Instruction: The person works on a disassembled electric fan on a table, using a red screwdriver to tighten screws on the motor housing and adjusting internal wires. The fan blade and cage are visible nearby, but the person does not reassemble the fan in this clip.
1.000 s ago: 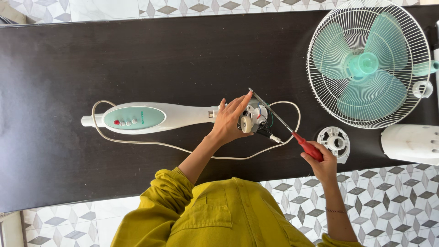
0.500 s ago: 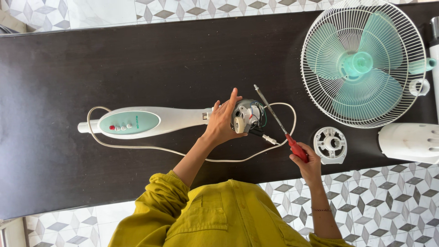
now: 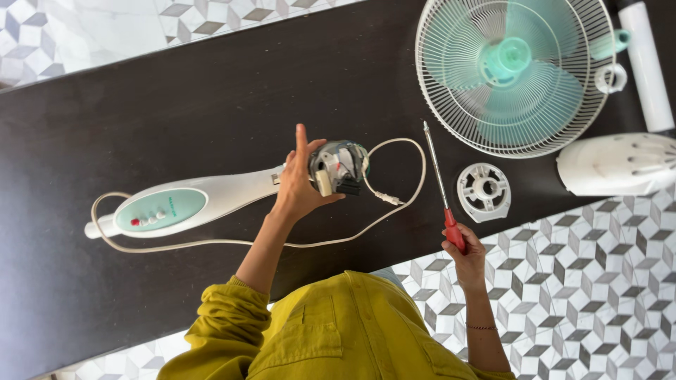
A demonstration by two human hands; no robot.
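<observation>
Motor [image 3: 339, 167] sits bare at the end of the white fan body [image 3: 204, 200], which lies flat on the dark table [image 3: 141, 112], its green control panel [image 3: 160, 210] off to the left. My left hand [image 3: 299, 190] rests against the motor's left side, thumb under it, index finger pointing straight up toward the far edge, the other fingers loosely spread; it steadies the motor rather than clamping it. My right hand [image 3: 465, 257] is closed around the red handle of a screwdriver [image 3: 440, 186] at the near edge of the table. The shaft runs up and away from me, tip well to the right of the motor and just short of the fan cage [image 3: 451, 105], touching nothing that I can see. A white cord [image 3: 405, 190] loops out from the motor, passes between it and the screwdriver, then trails back left along the near side of the body. A small round white plastic part [image 3: 484, 191] lies just right of the shaft. The cage with its green blades [image 3: 514, 70] lies far right, a white housing [image 3: 616, 165] below it, a white tube [image 3: 646, 63] at the right edge.
</observation>
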